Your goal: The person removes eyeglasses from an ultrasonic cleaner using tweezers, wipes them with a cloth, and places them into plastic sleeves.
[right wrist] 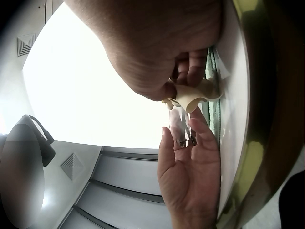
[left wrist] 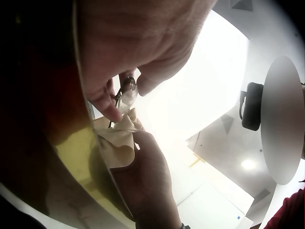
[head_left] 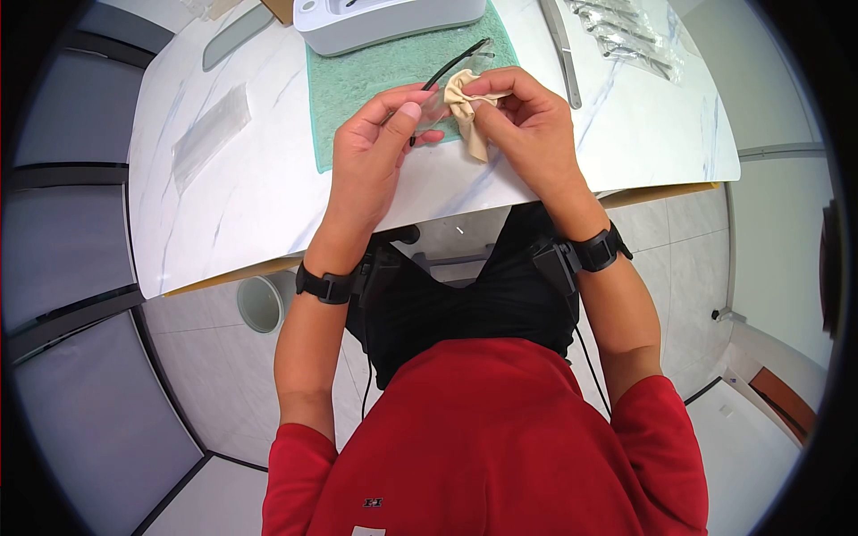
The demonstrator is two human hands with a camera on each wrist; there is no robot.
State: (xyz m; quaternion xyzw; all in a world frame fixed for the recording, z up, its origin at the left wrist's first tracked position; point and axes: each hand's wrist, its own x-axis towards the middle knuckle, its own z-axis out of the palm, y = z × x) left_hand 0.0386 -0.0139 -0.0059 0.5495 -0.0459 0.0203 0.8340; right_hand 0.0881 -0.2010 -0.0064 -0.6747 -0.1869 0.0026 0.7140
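Over the front edge of the table, my left hand (head_left: 371, 143) grips a pair of eyeglasses (head_left: 456, 64) by the frame, one dark temple arm pointing up and away. My right hand (head_left: 536, 129) pinches a crumpled beige cloth (head_left: 470, 129) between thumb and fingers, against one end of the glasses. In the left wrist view, a clear lens (left wrist: 127, 98) shows between the left fingers and the cloth. The right wrist view shows the cloth (right wrist: 193, 95) folded over the lens's far part, hiding it, while the left hand (right wrist: 190, 176) holds the near end.
A green towel (head_left: 357, 89) lies under the hands, with a white box-shaped device (head_left: 393, 29) at its back. A flat metal strip (head_left: 562, 55) and several plastic-wrapped items (head_left: 626, 36) lie to the right. On the left are a clear plastic sleeve (head_left: 211, 136) and a grey-green oblong tray (head_left: 237, 39).
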